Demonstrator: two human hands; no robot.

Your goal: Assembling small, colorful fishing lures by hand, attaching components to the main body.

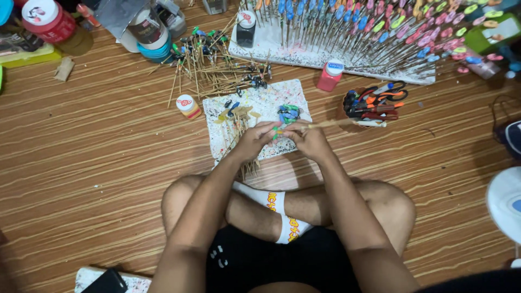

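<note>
A striped wooden floor (97, 163) fills the view, and the person sits cross-legged on it in white socks (282, 217) and black shorts. Both hands meet just in front of the knees, over the near edge of a paint-speckled white cloth (282, 95). The left hand (254, 140) has its fingers (269, 129) curled and pressed together around something small with a touch of green, too small to make out. The right hand (309, 142) touches the left, fingers pinching a thin wooden stick (339, 123) that runs out to the right, nearly level, its far end close to a cup of scissors and pens (374, 104).

Just beyond the fingers, on the cloth, lies a little heap of blue and green painted pieces (289, 113). Left of the fingers, more bare sticks (239, 127) cross the cloth and spill over its near edge. Further out, a loose pile of tipped sticks (217, 62) sprawls on the floor, with a small white-capped jar (188, 105) beside it. Right of that pile stands a pink bottle with a white cap (330, 76). Behind it all, a white foam board (304, 51) bristles with upright sticks carrying blue, pink and green tips. Far left, a red tub with a white lid (48, 20) sits well apart from the hands.
</note>
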